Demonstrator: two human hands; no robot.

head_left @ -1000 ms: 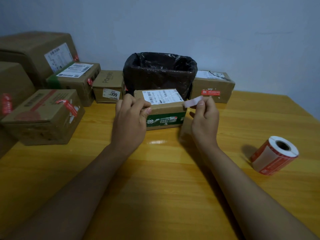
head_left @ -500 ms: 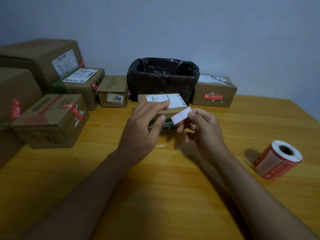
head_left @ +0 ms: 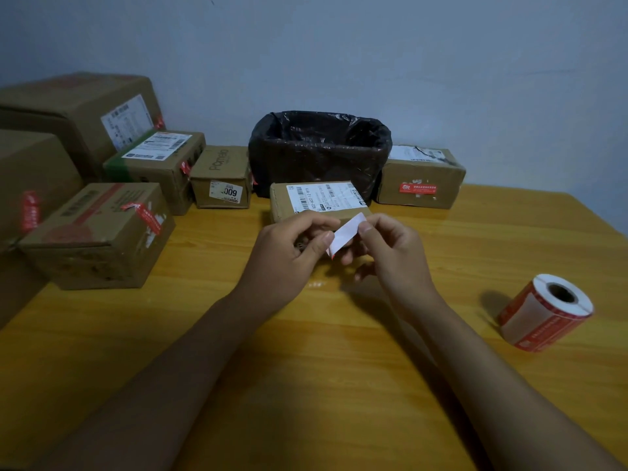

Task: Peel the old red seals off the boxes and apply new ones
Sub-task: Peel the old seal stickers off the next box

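Over on the far left of the wooden table (head_left: pixel 339 351) there's a pile of cardboard boxes: a big box (head_left: pixel 78 110) at the back, and a box with a torn red seal (head_left: pixel 98 232) across its top nearer the front. Just right of those sit a green-taped box (head_left: pixel 159 164) and a small box marked 600 (head_left: pixel 221 178), both with a bit of red seal at an edge. Dead centre at the back is a bin lined with a black bag (head_left: pixel 319 147), and touching its front is the flat box with the barcode label (head_left: pixel 319 198).

Right in front of that box, both hands are up off the table holding one peeled seal strip (head_left: pixel 346 232), white backing facing the camera with a sliver of red at its lower corner. The left hand (head_left: pixel 292 246) has its fingers curled and pinches the lower end, the right hand (head_left: pixel 390 246) pinches the upper end between thumb and forefinger.

Behind the right hand, next to the bin, is a box with an intact red seal (head_left: pixel 419 180) on its front. Far right, well apart from everything, the roll of new red seals (head_left: pixel 547 311) lies on its side.
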